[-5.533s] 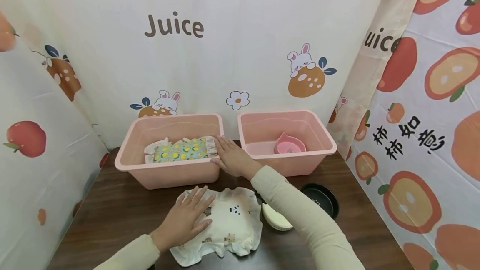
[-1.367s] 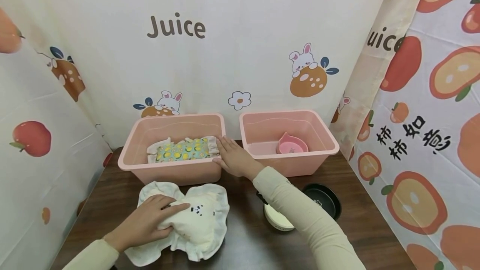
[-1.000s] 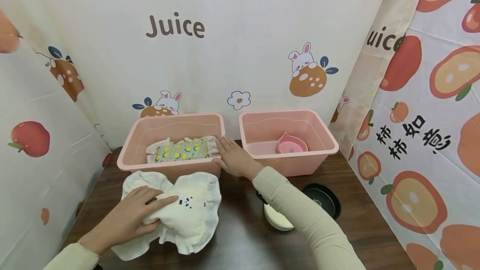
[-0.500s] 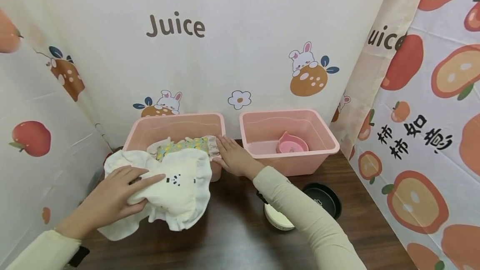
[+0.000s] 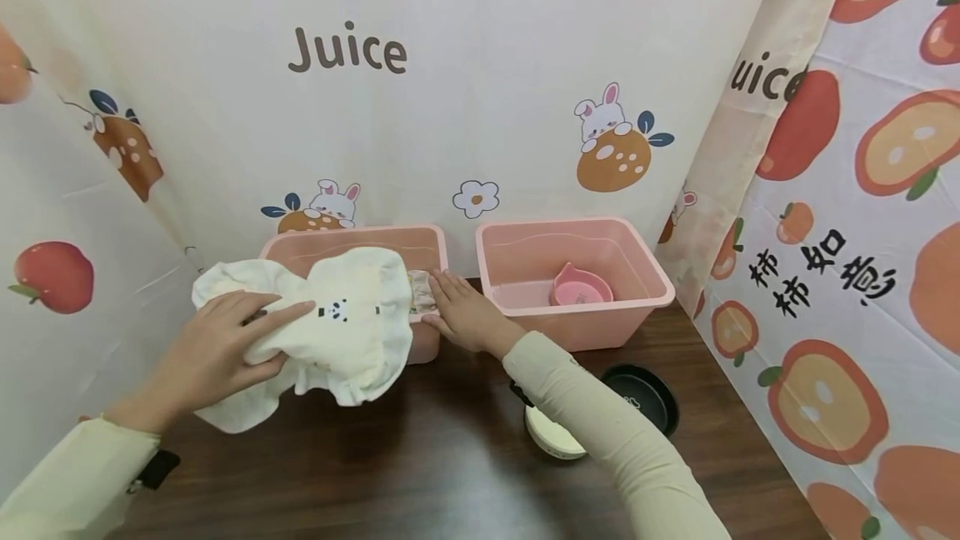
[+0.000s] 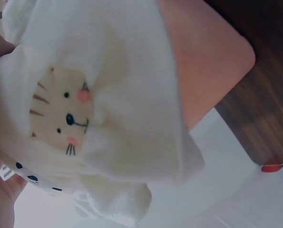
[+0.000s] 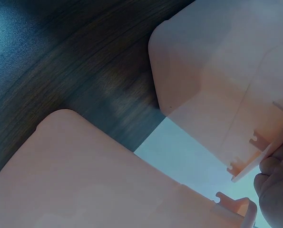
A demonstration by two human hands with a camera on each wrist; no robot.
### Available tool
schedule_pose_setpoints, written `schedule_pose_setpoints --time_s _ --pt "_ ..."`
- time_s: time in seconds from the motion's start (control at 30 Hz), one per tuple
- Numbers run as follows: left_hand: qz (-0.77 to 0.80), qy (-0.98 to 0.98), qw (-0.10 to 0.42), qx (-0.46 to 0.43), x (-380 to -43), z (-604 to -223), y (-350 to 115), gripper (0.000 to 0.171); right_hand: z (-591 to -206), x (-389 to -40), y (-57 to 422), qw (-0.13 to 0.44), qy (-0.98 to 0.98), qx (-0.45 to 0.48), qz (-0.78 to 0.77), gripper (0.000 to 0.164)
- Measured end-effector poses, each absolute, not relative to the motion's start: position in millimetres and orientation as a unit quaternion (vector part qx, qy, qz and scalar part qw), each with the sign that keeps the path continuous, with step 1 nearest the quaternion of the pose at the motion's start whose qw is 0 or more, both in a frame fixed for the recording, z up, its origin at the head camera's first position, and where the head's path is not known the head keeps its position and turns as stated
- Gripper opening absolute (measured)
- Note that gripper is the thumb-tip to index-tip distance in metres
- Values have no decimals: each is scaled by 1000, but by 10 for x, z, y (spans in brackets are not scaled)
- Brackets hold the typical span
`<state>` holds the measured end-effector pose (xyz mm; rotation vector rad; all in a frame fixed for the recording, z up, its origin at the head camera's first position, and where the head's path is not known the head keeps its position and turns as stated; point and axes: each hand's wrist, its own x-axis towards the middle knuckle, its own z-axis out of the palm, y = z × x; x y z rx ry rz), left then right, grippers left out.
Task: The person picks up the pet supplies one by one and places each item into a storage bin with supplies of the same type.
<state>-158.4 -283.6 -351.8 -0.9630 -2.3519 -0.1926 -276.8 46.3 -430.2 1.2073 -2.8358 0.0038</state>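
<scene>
My left hand [image 5: 217, 348] pinches a white frilled cushion [image 5: 348, 332] between thumb and fingers. It hangs above the table, over the front of the left pink bin [image 5: 423, 240] and hides much of that bin. A small panda face shows on the cushion in the head view, a striped cat face in the left wrist view. My right hand [image 5: 468, 312] rests with straight fingers on the left bin's right rim. Inside that bin, a ruffled edge of a lemon-print cushion [image 5: 420, 294] peeks out; the rest is hidden. The right wrist view shows my knuckles [image 7: 277, 190] at the rim.
Right of it stands a second pink bin [image 5: 517, 261] with a pink cat-eared bowl [image 5: 581, 286] inside. A round black dish [image 5: 645, 398] and a cream bowl [image 5: 551, 433] sit on the dark wooden table [image 5: 450, 473], partly behind my right sleeve. Printed curtains enclose the back and sides.
My left hand first lay flat on the cushion, then gripped it, drew it left and lifted it up over the left bin's front. The right hand has stayed on the rim.
</scene>
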Motion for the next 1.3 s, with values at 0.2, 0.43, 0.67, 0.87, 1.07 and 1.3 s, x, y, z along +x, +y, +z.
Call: schedule_pose_setpoints --time_s 0.2,0.43,0.67,0.87,1.07,1.3 --pt "-69 -883 304 -351 -1754 -3422 -2855 59 -4298 -2770 449 18 -922 386 2 69" --pt "-71 -877 327 -344 -1938 -3292 -2846 60 -4264 -2759 451 18 -920 391 4 70" --pt "-66 -891 290 -343 -2144 -3199 -2822 62 -4272 -2766 460 20 -919 394 -1 70" --pt "-61 -896 271 -346 -2345 -3206 -2781 69 -4269 -2753 459 9 -921 389 1 70" --pt "-69 -908 245 -332 -2508 -3269 -2743 65 -4261 -2744 456 6 -921 389 -4 71" --pt "-73 -922 214 -315 -2689 -3408 -2733 63 -4245 -2739 455 4 -922 388 -4 71"
